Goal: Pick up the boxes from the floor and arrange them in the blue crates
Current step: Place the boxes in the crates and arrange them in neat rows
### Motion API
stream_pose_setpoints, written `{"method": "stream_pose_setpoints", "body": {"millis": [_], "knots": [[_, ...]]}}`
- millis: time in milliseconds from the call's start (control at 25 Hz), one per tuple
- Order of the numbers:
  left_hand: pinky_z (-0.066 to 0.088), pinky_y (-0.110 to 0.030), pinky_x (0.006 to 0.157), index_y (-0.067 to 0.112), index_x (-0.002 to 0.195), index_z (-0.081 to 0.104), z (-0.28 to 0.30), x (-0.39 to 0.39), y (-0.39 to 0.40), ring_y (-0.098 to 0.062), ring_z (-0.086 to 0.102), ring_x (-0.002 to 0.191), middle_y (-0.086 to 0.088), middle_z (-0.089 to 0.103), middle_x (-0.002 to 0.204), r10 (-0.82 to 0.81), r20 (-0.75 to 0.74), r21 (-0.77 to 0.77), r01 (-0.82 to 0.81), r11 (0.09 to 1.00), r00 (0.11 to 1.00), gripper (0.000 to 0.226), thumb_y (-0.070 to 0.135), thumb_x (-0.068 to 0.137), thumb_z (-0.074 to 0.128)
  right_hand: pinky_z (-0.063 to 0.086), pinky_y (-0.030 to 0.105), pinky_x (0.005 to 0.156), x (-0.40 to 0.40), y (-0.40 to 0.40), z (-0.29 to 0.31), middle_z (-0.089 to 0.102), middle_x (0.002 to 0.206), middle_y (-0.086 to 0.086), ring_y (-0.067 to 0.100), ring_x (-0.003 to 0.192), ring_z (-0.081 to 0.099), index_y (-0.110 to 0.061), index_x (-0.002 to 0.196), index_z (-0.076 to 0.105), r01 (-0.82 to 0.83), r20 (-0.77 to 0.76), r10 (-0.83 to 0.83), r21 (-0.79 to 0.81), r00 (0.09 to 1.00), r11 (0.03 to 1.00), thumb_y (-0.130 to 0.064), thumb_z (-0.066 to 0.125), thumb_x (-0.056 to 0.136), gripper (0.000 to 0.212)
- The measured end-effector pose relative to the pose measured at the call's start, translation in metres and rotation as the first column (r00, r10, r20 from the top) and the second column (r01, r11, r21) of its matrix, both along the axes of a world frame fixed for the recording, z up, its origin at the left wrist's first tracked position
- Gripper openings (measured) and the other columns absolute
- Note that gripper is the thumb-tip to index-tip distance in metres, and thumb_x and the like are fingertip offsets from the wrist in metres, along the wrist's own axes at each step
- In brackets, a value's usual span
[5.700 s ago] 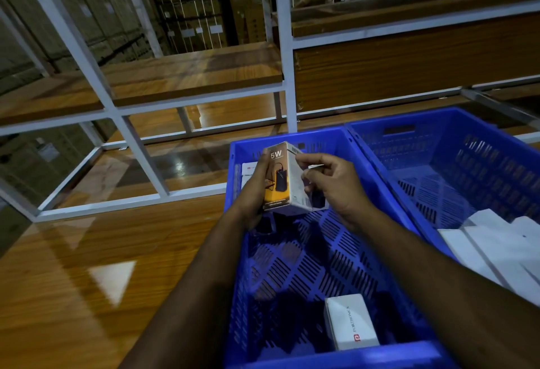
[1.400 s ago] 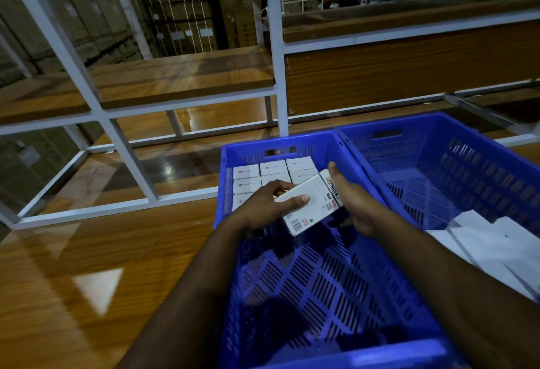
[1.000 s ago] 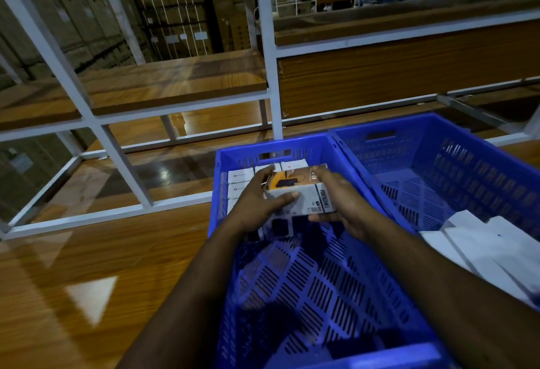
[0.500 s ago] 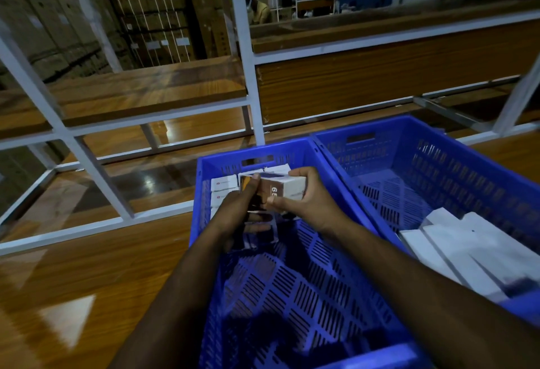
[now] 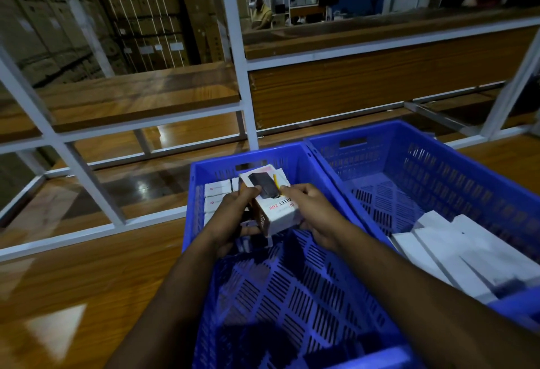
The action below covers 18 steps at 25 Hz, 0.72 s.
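Both hands hold one small white product box (image 5: 273, 206) with a dark picture on its top face, tilted above the far end of the left blue crate (image 5: 292, 286). My left hand (image 5: 233, 216) grips its left side and my right hand (image 5: 312, 213) grips its right side. Behind the box, several white boxes (image 5: 217, 193) stand in rows against the crate's far wall, partly hidden by my hands. The right blue crate (image 5: 438, 164) holds flat white boxes (image 5: 455, 251) at its near end.
The crates sit on a glossy wooden surface (image 5: 73, 281). White metal shelf frames (image 5: 242, 90) with wooden boards rise just behind them. Stacked cartons fill the dark background, and a person (image 5: 258, 10) stands far back.
The box has been turned in my hands so its pictured top face shows, and it is tilted up higher. The camera view has shifted slightly left.
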<state>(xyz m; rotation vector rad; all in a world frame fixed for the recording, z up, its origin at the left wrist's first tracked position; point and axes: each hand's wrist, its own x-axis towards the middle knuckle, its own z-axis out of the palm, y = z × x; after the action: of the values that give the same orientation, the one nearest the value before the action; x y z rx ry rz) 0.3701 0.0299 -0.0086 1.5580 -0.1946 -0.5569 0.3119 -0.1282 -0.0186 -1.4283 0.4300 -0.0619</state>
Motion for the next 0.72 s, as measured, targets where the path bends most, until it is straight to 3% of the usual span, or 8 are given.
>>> {"method": "stream_pose_setpoints", "body": {"millis": [120,280,440,520,600,720], "knots": [[0.055,-0.047,0.094,0.021,0.116,0.066,0.002,-0.002,0.001,-0.024,0.070,0.106,-0.009,0.075,0.114,-0.029,0.036,0.006,0.028,1.000,0.999,0.022,0.029,0.101,0.051,0.048,0.035,0.074,-0.001,0.000,0.000,0.076,0.094,0.004,0.020,0.086,0.069,-0.013,0.115,0.062,-0.066,-0.030,0.069,0.099,0.997,0.993,-0.032,0.060,0.096,0.027],[0.055,-0.034,0.075,0.022,0.110,0.065,0.002,-0.001,0.002,-0.014,0.071,0.092,-0.001,0.075,0.107,-0.005,0.069,0.002,0.005,1.000,0.998,0.020,0.018,0.099,0.049,0.052,0.031,0.066,-0.003,0.000,0.002,0.073,0.102,0.008,0.021,0.083,0.070,-0.011,0.116,0.059,-0.097,0.015,0.096,0.098,0.995,0.990,-0.016,0.062,0.092,0.025],[0.056,-0.033,0.077,0.022,0.114,0.066,0.002,-0.003,0.000,-0.011,0.067,0.095,0.000,0.072,0.112,0.013,0.065,0.030,-0.015,0.999,0.998,0.022,0.028,0.103,0.048,0.058,0.040,0.076,-0.003,0.002,0.002,0.065,0.113,0.010,0.027,0.098,0.067,-0.013,0.124,0.051,-0.022,0.091,0.018,0.035,0.996,0.999,-0.002,0.071,0.082,0.048],[0.060,-0.042,0.084,0.021,0.122,0.063,0.001,-0.002,0.003,-0.020,0.069,0.104,-0.005,0.071,0.118,0.015,-0.043,0.034,-0.013,0.999,0.999,0.044,0.054,0.101,0.043,0.058,0.040,0.082,-0.002,-0.002,0.000,0.061,0.116,0.005,0.023,0.106,0.062,-0.018,0.124,0.049,0.014,0.170,0.003,-0.100,0.985,0.995,0.001,0.077,0.076,0.059],[0.058,-0.053,0.090,0.018,0.126,0.059,-0.003,0.003,0.007,-0.033,0.071,0.107,-0.015,0.071,0.121,-0.020,-0.212,-0.018,0.016,1.000,0.977,0.073,0.077,0.090,0.035,0.055,0.039,0.089,-0.002,-0.007,-0.002,0.055,0.123,0.001,0.019,0.115,0.054,-0.024,0.126,0.048,0.006,0.225,0.073,-0.331,0.972,0.944,-0.004,0.080,0.073,0.065],[0.058,-0.054,0.089,0.019,0.128,0.060,-0.002,0.004,0.009,-0.039,0.070,0.107,-0.020,0.070,0.122,-0.066,-0.296,-0.146,0.023,0.989,0.953,0.076,0.078,0.089,0.034,0.046,0.043,0.104,-0.002,-0.006,-0.002,0.043,0.132,-0.002,0.021,0.128,0.039,-0.034,0.129,0.050,-0.036,0.200,0.186,-0.580,0.962,0.814,-0.008,0.079,0.073,0.068]]}}
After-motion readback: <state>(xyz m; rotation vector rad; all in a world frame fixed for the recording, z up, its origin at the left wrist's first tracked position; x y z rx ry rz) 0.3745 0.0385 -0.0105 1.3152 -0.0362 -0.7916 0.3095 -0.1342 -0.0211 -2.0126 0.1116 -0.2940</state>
